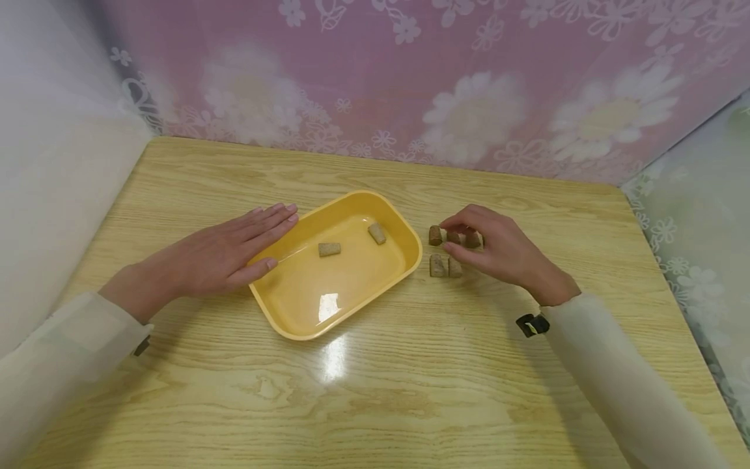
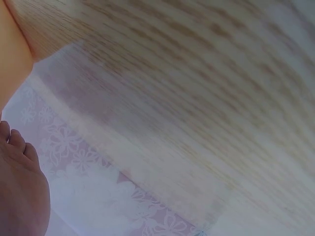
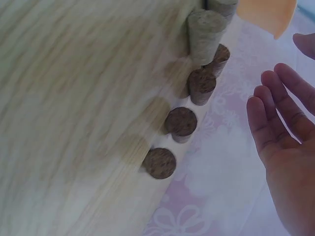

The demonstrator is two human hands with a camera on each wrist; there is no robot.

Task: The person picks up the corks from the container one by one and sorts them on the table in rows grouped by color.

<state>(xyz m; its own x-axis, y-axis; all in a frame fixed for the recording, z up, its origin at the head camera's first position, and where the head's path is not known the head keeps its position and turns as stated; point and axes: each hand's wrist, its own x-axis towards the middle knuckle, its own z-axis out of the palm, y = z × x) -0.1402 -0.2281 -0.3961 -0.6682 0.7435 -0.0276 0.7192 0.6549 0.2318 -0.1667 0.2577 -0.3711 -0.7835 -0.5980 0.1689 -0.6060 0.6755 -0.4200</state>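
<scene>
My left hand (image 1: 228, 251) rests with straight fingers across the left rim of a yellow plastic tub (image 1: 305, 337). One light cork stopper (image 1: 329, 249) lies near the middle of the tub's floor, another light cork stopper (image 1: 377, 233) toward its right end. Right of the tub, my right hand (image 1: 498, 244) hovers over a row of dark-topped cork stoppers, thumb and forefinger apart near the leftmost dark cork (image 1: 435, 235). The hand partly covers that row. Two light corks (image 1: 436, 266) stand just in front. The right wrist view shows this hand (image 3: 290, 132) holding nothing, beside the dark corks (image 3: 181, 122).
Everything stands on a wood-grain table (image 1: 381, 410). A pink flowered sheet (image 1: 375, 78) hangs behind its far edge. A white wall (image 1: 58, 130) rises on the left, and a pale flowered sheet (image 1: 703, 215) borders the right side.
</scene>
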